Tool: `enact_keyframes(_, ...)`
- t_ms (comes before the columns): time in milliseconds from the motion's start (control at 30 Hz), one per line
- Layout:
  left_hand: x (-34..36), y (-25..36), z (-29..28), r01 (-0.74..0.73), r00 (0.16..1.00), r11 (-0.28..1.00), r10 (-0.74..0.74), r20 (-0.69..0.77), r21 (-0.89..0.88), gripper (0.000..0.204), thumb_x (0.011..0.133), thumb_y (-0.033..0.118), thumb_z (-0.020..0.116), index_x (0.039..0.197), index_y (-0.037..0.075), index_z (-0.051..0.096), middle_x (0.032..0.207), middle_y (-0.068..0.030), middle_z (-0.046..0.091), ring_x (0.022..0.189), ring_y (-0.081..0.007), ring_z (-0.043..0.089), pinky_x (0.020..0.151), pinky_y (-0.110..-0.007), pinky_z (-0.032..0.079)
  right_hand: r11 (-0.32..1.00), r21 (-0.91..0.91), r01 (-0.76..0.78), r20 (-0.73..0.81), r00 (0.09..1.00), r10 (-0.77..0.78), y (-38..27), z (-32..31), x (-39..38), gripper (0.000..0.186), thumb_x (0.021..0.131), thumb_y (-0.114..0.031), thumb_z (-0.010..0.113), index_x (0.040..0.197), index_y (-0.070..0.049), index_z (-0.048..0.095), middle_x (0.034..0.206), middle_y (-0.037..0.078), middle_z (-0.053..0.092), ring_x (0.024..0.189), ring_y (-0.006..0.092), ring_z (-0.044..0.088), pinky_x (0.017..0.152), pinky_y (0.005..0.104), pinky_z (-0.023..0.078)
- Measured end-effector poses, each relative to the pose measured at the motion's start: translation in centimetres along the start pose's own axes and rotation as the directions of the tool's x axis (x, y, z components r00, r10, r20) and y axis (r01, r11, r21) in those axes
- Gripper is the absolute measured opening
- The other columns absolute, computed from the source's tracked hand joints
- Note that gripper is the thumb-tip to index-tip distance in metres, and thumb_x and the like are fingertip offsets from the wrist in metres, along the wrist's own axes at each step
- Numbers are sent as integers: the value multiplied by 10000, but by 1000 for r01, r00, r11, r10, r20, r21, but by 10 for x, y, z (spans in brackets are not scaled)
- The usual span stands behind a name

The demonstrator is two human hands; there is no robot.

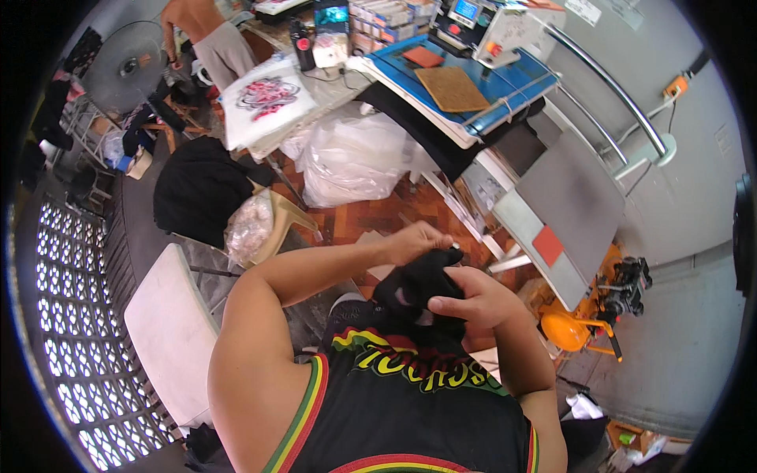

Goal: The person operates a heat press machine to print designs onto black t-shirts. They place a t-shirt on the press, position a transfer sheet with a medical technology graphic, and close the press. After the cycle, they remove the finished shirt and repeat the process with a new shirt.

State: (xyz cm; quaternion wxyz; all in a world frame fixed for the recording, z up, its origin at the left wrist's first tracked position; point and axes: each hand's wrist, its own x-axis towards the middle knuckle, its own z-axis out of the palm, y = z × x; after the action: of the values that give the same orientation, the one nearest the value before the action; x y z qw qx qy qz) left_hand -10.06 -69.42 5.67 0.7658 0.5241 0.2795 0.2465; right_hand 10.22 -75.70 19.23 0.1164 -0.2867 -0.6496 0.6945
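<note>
In front of my chest hangs a bunched black cloth point(414, 288), perhaps a garment; folds hide its full shape. My right hand point(479, 299) grips its right side, with the thumb lying across the front. My left hand point(418, 242) is closed in a pinch at the cloth's upper edge. A tiny pale bit shows at those fingertips, too small to name.
Ahead stands a heat press with a blue bed point(505, 87), a brown pad on it, and a grey platen point(568, 205) to its right. White printed sheets point(268, 102) cover a table. A chair bears black clothes point(197, 189). An orange round-seated stool point(564, 331), a fan and another person stand around.
</note>
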Motion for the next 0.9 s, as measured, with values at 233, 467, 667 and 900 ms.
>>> enact_keyframes(233, 19, 56, 6, -585, 807, 681, 538, 241, 440, 361, 966, 318, 601, 945, -28, 703, 931, -133, 709, 1031, -278, 680, 988, -445, 478, 997, -70, 16, -395, 918, -42, 33, -39, -95, 239, 836, -119, 777, 1005, -3, 654, 871, 12, 667, 839, 119, 614, 778, 317, 504)
enact_keyframes(467, 49, 38, -21, -461, 873, 118, 239, 425, 880, 328, 684, 146, 831, 960, 65, 674, 890, -130, 661, 838, -355, 633, 776, -449, 483, 979, -91, -184, -938, 345, -23, 42, 4, -159, 175, 763, 33, 789, 884, -11, 670, 782, -5, 636, 725, 99, 599, 653, 273, 475)
enact_keyframes(667, 69, 53, -45, -251, 922, 454, 381, 68, 855, 275, 660, -79, 726, 876, 7, 579, 845, -157, 597, 807, -348, 620, 695, -402, 476, 886, -1, -464, -990, -122, -65, 101, -3, -195, 172, 740, 127, 668, 863, 8, 652, 783, 26, 635, 761, 104, 590, 706, 250, 477)
enact_keyframes(900, 96, 144, -35, -389, 703, 277, 705, 89, 878, 327, 677, -146, 685, 950, 32, 677, 874, -125, 625, 840, -284, 649, 773, -323, 511, 975, -28, -220, -915, -387, -113, 102, -47, -261, 304, 740, 176, 512, 944, 22, 676, 937, 58, 686, 856, 137, 644, 793, 263, 524)
